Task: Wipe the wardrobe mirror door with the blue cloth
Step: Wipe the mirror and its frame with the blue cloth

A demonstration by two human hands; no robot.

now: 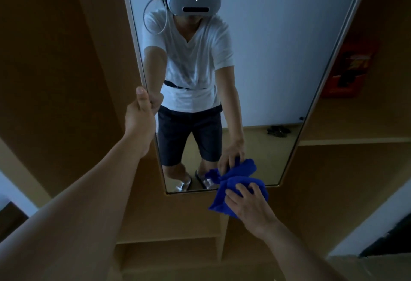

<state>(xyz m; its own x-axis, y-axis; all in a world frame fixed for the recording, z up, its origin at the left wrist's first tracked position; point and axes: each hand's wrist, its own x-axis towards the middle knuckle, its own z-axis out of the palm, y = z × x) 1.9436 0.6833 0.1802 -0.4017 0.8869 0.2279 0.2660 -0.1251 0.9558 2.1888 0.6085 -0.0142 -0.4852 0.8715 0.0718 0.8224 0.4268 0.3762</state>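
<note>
The wardrobe mirror door (pixel 266 69) stands in front of me, tall and framed in a pale strip, reflecting a person in a white shirt and dark shorts. My left hand (pixel 140 114) grips the mirror door's left edge, thumb up along the frame. My right hand (pixel 249 205) presses the bunched blue cloth (pixel 222 200) against the mirror's bottom edge near the right corner. Part of the cloth hangs below the frame over the wood. The cloth's reflection shows just above it.
Brown wooden wardrobe panels (pixel 66 69) flank the mirror. Open shelves (pixel 169 238) lie below it, and a shelf at the right holds a red box (pixel 349 69). White wall strips show at both lower corners.
</note>
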